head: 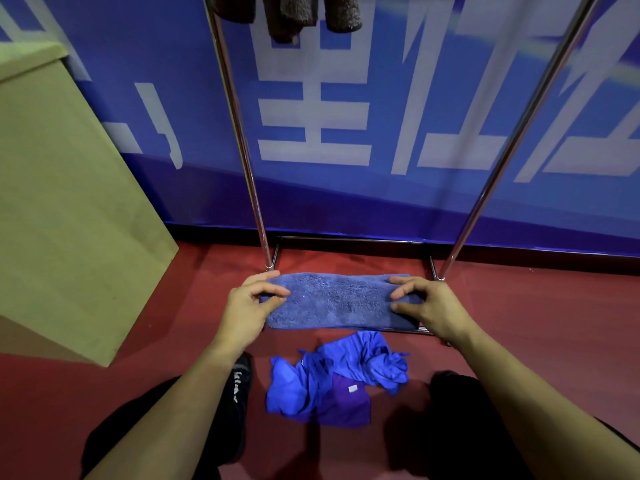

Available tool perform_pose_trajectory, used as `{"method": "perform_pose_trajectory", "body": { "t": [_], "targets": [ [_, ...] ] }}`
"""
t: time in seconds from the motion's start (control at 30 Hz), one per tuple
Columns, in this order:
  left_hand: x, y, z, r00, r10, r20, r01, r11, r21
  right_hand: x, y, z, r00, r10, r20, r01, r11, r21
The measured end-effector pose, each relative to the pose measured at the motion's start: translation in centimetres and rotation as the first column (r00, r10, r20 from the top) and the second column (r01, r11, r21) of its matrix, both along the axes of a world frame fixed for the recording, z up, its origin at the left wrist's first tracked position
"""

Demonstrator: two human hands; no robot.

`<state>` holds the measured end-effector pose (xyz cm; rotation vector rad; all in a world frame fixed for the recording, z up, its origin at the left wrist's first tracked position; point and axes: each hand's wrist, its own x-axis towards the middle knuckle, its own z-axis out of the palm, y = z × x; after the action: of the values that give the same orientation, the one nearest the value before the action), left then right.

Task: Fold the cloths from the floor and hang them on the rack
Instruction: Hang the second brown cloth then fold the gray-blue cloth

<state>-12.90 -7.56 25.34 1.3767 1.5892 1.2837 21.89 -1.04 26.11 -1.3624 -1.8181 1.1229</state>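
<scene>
- Holding the folded blue towel (337, 301) by its two short ends, both hands keep it level above the red floor (519, 323); the towel forms a long flat band, in front of the base frame of the rack (349, 240).
- Left hand (247, 308): fingers curled over the towel's left end, thumb on its upper face; the end is pinched between them.
- Right hand (431, 308): fingers curled over the right end, thumb on top; the end is pinched in the same manner.
- Rack: two chrome uprights rise from the base, the left upright (239, 133) and the right upright (512, 133); both lean apart in the wide-angle view; the upper rail is out of frame.
- Dark brown cloths (294, 15) hang at the top edge, between the uprights.
- A crumpled bright blue cloth (349, 372) lies on the floor below the towel, between the person's feet; it rests partly on a purple cloth (348, 405) bearing a small white label.
- A black shoe (237, 386) shows beside the left forearm.
- A tan box (69, 202) stands at left; a blue banner with white characters (311, 116) covers the wall behind the rack.
</scene>
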Motion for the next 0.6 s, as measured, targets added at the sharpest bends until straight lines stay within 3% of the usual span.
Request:
{"method": "perform_pose_trajectory", "body": {
  "t": [0.13, 0.27, 0.43, 0.6],
  "targets": [
    [-0.4, 0.0, -0.6, 0.98, -0.043, -0.193, 0.034, 0.998, -0.049, 0.4, 0.4, -0.4, 0.998, -0.039, 0.039, 0.038, 0.999, 0.023],
    [-0.7, 0.2, -0.9, 0.958, -0.098, -0.27, 0.073, 0.992, -0.102, 0.7, 0.5, -0.3, 0.999, -0.022, 0.034, 0.023, 0.999, -0.026],
    [-0.6, 0.0, -0.7, 0.92, -0.218, -0.326, 0.162, 0.968, -0.192, 1.1, 0.5, -0.1, 1.0, 0.023, 0.01, -0.022, 0.997, -0.079],
    [-0.6, -0.2, -1.0, 0.861, -0.385, -0.332, 0.282, 0.905, -0.319, 1.3, -0.2, 0.3, 0.98, 0.174, 0.098, -0.158, 0.976, -0.147]
  ]
}}
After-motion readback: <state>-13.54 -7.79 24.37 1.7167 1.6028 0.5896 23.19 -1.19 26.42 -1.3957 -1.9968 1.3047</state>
